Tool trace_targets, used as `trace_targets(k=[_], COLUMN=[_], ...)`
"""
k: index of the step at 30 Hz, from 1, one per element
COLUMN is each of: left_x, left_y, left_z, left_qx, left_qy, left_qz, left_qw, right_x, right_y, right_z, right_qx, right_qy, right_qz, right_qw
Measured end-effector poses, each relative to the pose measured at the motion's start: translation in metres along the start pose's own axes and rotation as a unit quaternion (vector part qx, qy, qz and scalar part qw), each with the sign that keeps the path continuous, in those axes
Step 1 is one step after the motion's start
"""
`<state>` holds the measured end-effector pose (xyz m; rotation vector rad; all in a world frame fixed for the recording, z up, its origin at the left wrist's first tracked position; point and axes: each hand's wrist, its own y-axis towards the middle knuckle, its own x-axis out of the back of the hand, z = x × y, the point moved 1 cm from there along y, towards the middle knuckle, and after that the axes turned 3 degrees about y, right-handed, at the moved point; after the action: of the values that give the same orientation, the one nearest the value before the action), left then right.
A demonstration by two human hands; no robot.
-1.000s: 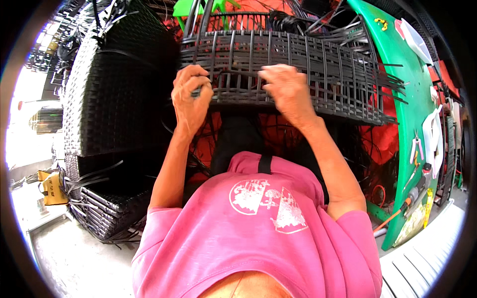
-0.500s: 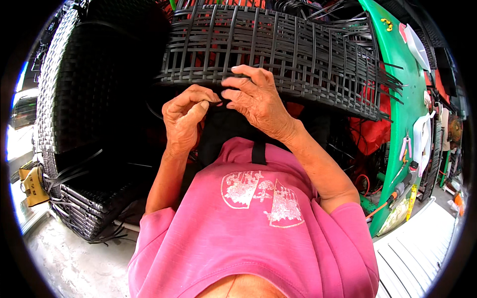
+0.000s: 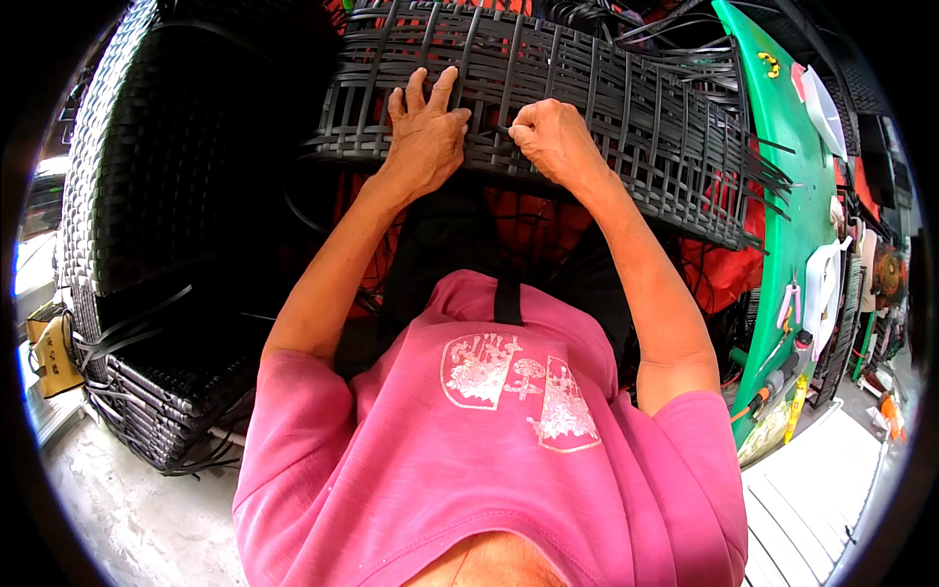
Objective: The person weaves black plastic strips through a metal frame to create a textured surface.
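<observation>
Head view: the black woven panel [image 3: 572, 93] is set crosswise in front of the person, beyond the lap, with its lower edge turned toward the body, presumably so that the weave can be reached by both arms.
Left hand: the left hand [image 3: 427, 145] is laid on the panel near its lower edge, fingers spread and nothing seen to be grasped; the panel seems to be steadied by it.
Right hand: the right hand [image 3: 556, 142] is curled at the same edge, a dark strip [image 3: 501, 130] apparently pinched between thumb and forefinger, perhaps for close control.
Strip: only a short piece is shown; its course is lost against weave of the same colour, and its far end cannot be made out.
Loose ends: the strip ends [image 3: 773, 176] are left sticking out past the panel's right side.
Panel support: what the panel is rested on is hidden; its top is cut off by the upper rim.
Left side: a large woven piece [image 3: 147, 166] is stood close by, its inner side sunk in shadow.
Right side: pliers [image 3: 788, 305] are seen against a green board [image 3: 802, 196], perhaps kept there within reach.
</observation>
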<state>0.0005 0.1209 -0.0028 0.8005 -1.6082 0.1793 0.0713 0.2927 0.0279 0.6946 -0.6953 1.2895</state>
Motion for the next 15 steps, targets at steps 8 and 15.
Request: trace_targets(k=[8,15], left_x=[-0.008,0.044], left_y=[0.013,-0.003], left_z=[-0.002,-0.012], left_qx=[0.094,0.119], left_qy=[-0.027,-0.164], left_qz=[-0.003,-0.173], left_qw=[0.995,0.964], right_x=[-0.012,-0.005], right_y=[0.015,0.0], right_z=[-0.005,0.032], right_qx=[-0.018,0.19], right_qy=[0.04,0.08], right_qz=[0.068,-0.081], right_qw=[0.997,0.975])
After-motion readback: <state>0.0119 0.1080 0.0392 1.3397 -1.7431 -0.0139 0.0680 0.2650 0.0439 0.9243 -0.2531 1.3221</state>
